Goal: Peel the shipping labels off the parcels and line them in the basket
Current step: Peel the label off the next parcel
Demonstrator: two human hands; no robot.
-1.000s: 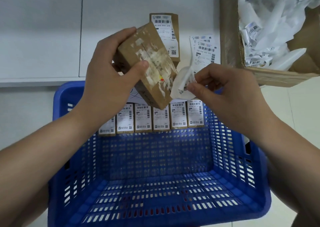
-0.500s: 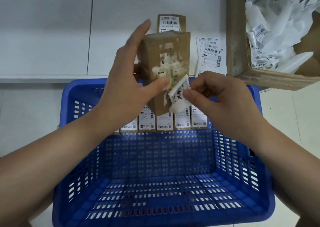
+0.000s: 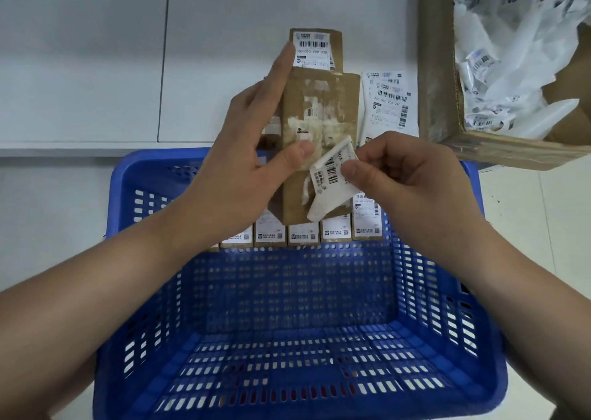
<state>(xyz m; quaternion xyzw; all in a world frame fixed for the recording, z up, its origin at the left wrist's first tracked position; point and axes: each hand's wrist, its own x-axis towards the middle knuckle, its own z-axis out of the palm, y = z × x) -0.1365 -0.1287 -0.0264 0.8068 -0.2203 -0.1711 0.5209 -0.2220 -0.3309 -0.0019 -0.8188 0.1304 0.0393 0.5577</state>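
Observation:
My left hand (image 3: 252, 151) holds a brown cardboard parcel (image 3: 319, 112) upright above the far rim of the blue basket (image 3: 160, 291), thumb on its front face, fingers along its left side. White label residue covers the parcel's front. My right hand (image 3: 406, 176) pinches a curled, half-peeled shipping label (image 3: 332, 173) at the parcel's lower right. A row of several small labelled parcels (image 3: 303, 232) stands against the basket's far wall. Another labelled parcel (image 3: 316, 48) lies on the table behind.
A large cardboard box (image 3: 438, 67) full of crumpled peeled labels stands at the upper right. Loose flat labels (image 3: 388, 106) lie on the white table beside it. The basket's near floor shows bare blue mesh.
The parcel has been turned from tilted to upright and now faces me squarely. My right hand has pulled the label further down and right off its front.

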